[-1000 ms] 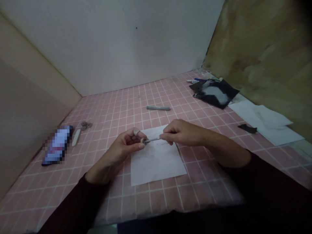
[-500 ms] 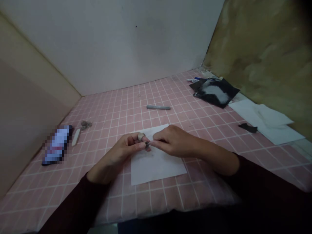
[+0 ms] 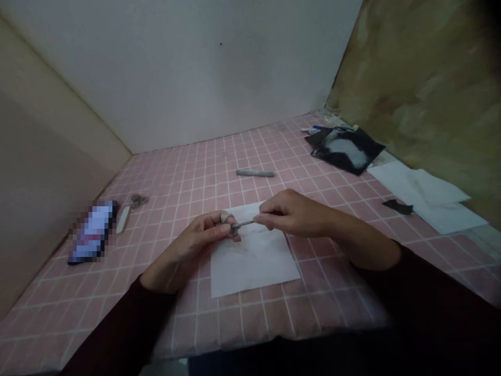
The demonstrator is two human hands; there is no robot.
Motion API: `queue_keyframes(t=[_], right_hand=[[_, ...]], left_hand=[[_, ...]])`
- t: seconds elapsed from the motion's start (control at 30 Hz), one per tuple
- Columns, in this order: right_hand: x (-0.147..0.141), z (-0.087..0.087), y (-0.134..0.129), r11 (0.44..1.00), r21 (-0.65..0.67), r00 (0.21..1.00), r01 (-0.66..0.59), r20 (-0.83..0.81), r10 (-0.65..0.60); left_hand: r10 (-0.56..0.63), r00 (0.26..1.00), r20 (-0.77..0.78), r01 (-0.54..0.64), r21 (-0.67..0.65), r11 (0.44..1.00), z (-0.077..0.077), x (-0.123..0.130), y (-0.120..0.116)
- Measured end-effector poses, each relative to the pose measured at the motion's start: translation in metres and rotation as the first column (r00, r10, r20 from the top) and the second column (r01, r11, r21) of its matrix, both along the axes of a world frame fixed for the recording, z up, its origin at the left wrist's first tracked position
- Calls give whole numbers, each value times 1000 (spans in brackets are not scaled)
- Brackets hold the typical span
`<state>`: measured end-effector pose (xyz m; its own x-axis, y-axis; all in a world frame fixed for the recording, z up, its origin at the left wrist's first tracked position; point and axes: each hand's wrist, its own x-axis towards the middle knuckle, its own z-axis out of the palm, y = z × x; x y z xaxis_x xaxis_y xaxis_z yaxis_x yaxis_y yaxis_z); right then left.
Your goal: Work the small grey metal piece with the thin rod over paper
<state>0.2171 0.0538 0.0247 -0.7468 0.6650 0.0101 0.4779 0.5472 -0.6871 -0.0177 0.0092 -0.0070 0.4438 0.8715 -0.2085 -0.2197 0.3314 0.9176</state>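
Left hand (image 3: 201,231) pinches a small piece (image 3: 234,230), too small to make out, between thumb and wrapped finger, above the white paper (image 3: 254,269). Right hand (image 3: 285,211) clamps a thin stick (image 3: 246,224) near its end, the other end at the piece. Judgement: a steady left pinch, short light strokes and fingertips clear of the stick's path suit this; paper beneath should catch crumbs.

Plain dark maroon sleeves (image 3: 117,321) end partway down the forearms on either side of the white paper (image 3: 254,269); near its far left corner, a beige wrap (image 3: 226,215) rings one finger of the left hand (image 3: 201,231).
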Motion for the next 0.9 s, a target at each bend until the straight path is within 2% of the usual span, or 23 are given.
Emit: queue_keyframes(t=[0.2, 0.5, 0.9], right_hand=[[-3, 0, 1, 998, -68, 1000, -11, 19, 12], [-2, 0, 3, 971, -232, 997, 57, 68, -43], [-3, -3, 3, 971, -227, 995, 80, 74, -64]], left_hand=[[1, 999, -36, 0, 18, 1000, 0, 0, -1], [77, 995, -59, -67, 152, 986, -4, 0, 3], [161, 982, -102, -133, 235, 963, -2, 5, 0]])
